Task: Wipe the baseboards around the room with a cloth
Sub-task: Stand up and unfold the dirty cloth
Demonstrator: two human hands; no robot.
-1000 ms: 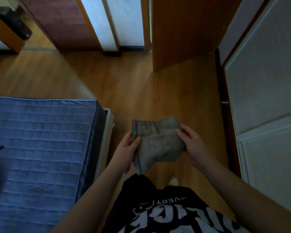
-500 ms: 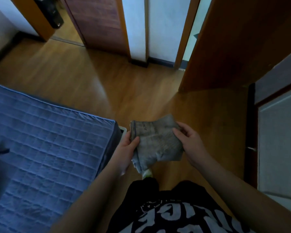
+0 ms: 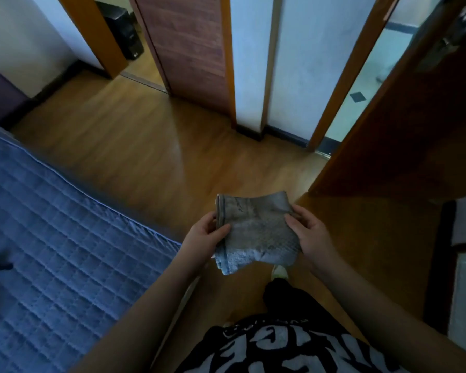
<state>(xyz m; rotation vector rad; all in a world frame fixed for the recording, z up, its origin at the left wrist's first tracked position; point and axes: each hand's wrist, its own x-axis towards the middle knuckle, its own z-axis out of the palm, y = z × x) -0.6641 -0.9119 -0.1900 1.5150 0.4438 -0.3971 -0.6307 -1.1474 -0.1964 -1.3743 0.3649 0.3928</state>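
Note:
A folded grey cloth hangs in front of me at waist height, above the wooden floor. My left hand pinches its left edge, thumb on top. My right hand grips its right edge with the thumb over the fabric. A dark baseboard runs along the foot of the white wall straight ahead. Another dark baseboard runs along the left wall. A dark strip also lines the bottom of the wall on my right.
A bed with a blue quilted mattress fills the left side. An open brown wooden door stands at the right. A reddish door and wooden frames are ahead. A black bin stands beyond the far-left doorway.
The view has swung up and to the left, showing more of the far wall and doorways. Both hands keep hold of the cloth in the same way.

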